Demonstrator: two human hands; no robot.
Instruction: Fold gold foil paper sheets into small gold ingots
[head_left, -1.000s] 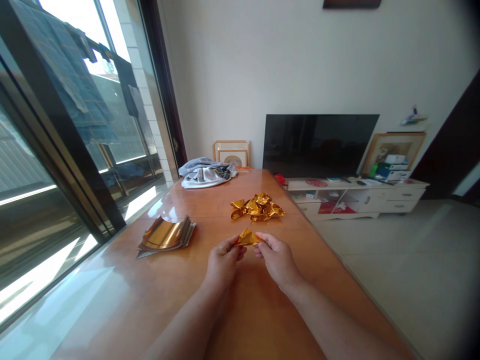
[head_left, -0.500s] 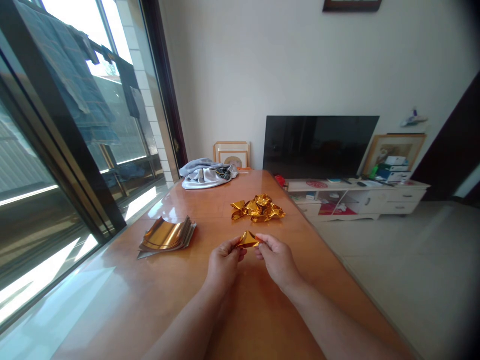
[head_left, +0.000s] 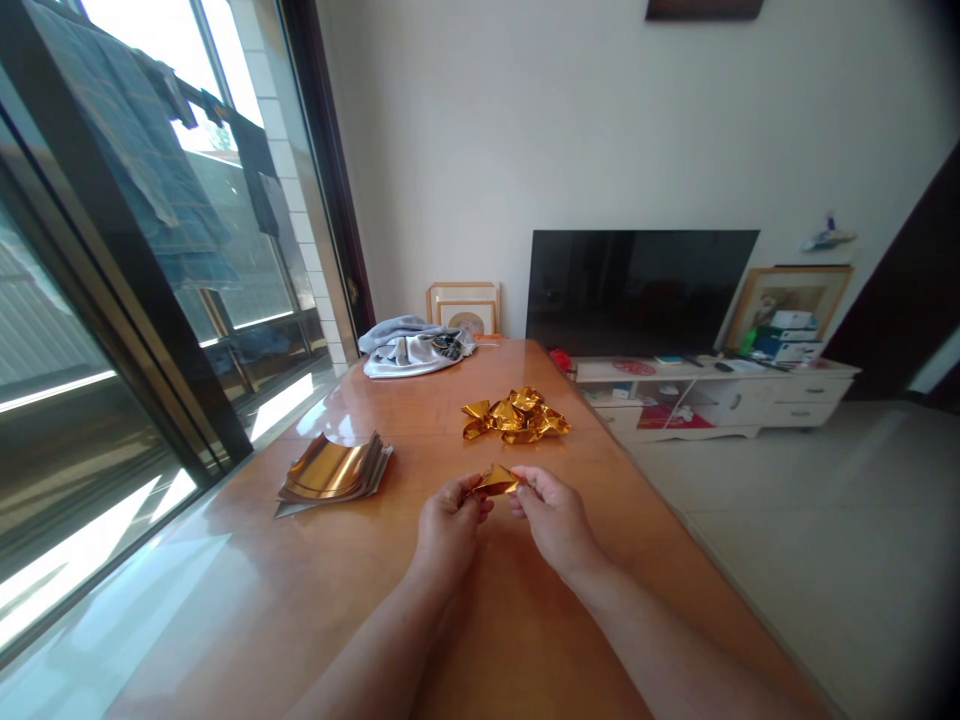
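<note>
Both hands (head_left: 448,525) (head_left: 556,522) pinching folded gold foil (head_left: 495,480)

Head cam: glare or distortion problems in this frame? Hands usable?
Head view: sun glare whitens the glossy wooden table; the wide lens bends the window frame and darkens the right corners; the left hand and right hand on the gold foil look sharp, no obvious motion blur.

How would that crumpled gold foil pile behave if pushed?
The gold foil pile looks very light and would probably slide or scatter easily, its pieces lying loose on the glossy table. The sharp creases suggest thin foil that likely bends and stays bent.
</note>
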